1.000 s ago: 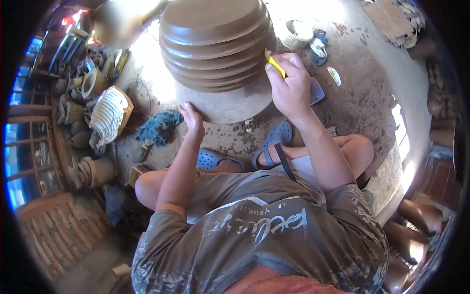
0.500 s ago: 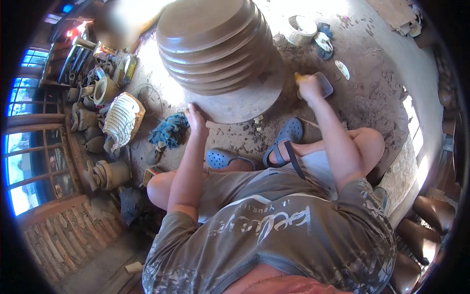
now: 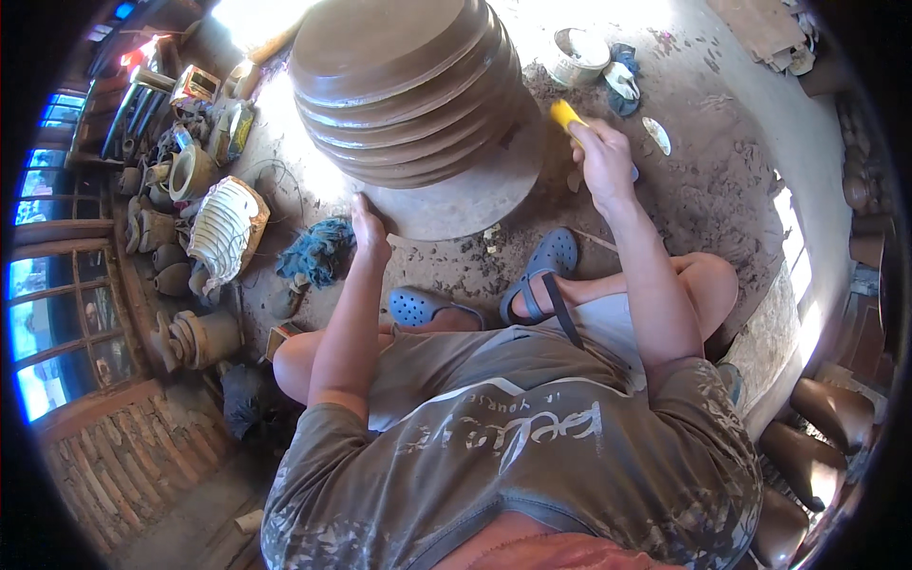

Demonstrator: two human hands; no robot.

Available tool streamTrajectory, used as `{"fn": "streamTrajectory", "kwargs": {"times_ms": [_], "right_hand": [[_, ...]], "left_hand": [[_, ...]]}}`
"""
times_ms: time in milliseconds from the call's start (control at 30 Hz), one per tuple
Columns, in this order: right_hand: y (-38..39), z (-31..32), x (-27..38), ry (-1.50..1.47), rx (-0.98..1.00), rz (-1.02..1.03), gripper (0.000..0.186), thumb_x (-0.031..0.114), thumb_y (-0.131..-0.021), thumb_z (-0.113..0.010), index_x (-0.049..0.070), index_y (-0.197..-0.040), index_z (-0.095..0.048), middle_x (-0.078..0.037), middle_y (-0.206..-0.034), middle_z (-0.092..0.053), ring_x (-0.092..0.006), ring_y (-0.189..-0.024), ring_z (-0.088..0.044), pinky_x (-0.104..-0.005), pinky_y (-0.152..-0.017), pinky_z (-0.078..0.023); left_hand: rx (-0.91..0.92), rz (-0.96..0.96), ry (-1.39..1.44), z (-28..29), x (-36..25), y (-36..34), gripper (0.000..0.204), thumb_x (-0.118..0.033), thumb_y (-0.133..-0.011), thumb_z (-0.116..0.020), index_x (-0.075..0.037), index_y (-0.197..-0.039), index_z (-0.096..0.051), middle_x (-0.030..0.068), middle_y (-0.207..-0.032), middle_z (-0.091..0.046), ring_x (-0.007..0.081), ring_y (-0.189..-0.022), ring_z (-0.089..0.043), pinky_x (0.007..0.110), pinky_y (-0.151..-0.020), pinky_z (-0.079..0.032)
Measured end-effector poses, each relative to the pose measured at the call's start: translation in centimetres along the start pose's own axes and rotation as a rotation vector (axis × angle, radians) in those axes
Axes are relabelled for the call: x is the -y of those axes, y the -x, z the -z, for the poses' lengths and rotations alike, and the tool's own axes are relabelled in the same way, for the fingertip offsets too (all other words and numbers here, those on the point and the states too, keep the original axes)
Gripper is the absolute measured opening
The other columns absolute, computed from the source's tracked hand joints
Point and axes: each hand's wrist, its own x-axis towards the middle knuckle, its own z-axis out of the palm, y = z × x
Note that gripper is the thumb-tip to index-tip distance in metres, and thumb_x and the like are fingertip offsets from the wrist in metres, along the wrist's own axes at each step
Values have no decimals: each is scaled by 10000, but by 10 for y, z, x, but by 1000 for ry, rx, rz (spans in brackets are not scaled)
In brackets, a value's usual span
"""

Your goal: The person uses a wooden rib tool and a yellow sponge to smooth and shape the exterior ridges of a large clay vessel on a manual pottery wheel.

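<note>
A large, wet-looking brown clay pot point(image 3: 399, 104) with ridged sides stands on a round grey wheel disc point(image 3: 456, 214) in front of me. My left hand point(image 3: 369, 228) rests at the disc's near-left edge, its fingers stretched out and holding nothing. To the right of the disc, my right hand point(image 3: 605, 161) is closed around a small, bright yellow piece point(image 3: 567, 118) that juts out toward the pot. Whether it is a sponge or a brush I cannot tell. A clear plastic tub point(image 3: 635, 173) lies mostly hidden behind that hand.
A blue-green rag point(image 3: 316, 252) and a ribbed pale mould-like piece point(image 3: 228, 231) lie to the left, beside several small pots point(image 3: 193, 173). At the far right stand a whitish bucket point(image 3: 578, 55) and a dark cloth point(image 3: 623, 81). Blue clogs point(image 3: 556, 261) are on my feet.
My right hand has lifted from the plastic tub and moved up with the yellow piece, which now shows more. My left hand stays at the disc's edge. The whole view has shifted slightly.
</note>
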Motion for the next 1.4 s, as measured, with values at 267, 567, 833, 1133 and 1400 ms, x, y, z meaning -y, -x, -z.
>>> {"fn": "streamTrajectory", "kwargs": {"times_ms": [267, 567, 833, 1133, 1400], "right_hand": [[-8, -48, 49, 272, -6, 505, 281, 133, -948, -652, -5, -1176, -741, -166, -1074, -695, -254, -996, -669, -346, -902, -505], [-5, -49, 57, 184, 66, 357, 304, 92, -1012, -592, -22, -1275, -695, -16, -1049, -611, -54, -769, -497, -222, -649, -425], [18, -47, 48, 116, 40, 311, 270, 84, -970, -626, -37, -1186, -733, -66, -960, -610, -102, -824, -550, -267, -714, -442], [17, -49, 48, 162, -1, 359, 226, 53, -1005, -607, -66, -1170, -704, -34, -1037, -581, -50, -740, -514, -215, -616, -430], [20, -59, 44, 167, -6, 381, 228, 100, -975, -638, -53, -1112, -738, -63, -1037, -614, -69, -727, -540, -247, -628, -445]], "left_hand": [[49, 167, -7, -37, 41, 95, 748, -615, -1064, -365, -77, -1578, -284, 189, -1581, -386, 340, -1403, -446, 543, -1094, -424], [123, 122, 87, -17, 30, 64, 993, -756, -998, -359, -10, -1626, -176, 235, -1644, -302, 384, -1484, -366, 572, -1168, -342], [-15, 256, 14, -52, 55, 106, 809, -617, -1059, -400, 12, -1540, -237, 223, -1543, -421, 331, -1392, -467, 445, -1140, -395], [77, 149, 281, -24, 8, 55, 875, -690, -1042, -339, 22, -1550, -318, 238, -1528, -459, 350, -1404, -458, 478, -1142, -400], [358, 309, -164, -54, 61, 137, 814, -637, -1060, -342, -4, -1564, -249, 237, -1457, -501, 313, -1323, -521, 450, -1149, -385]]}}
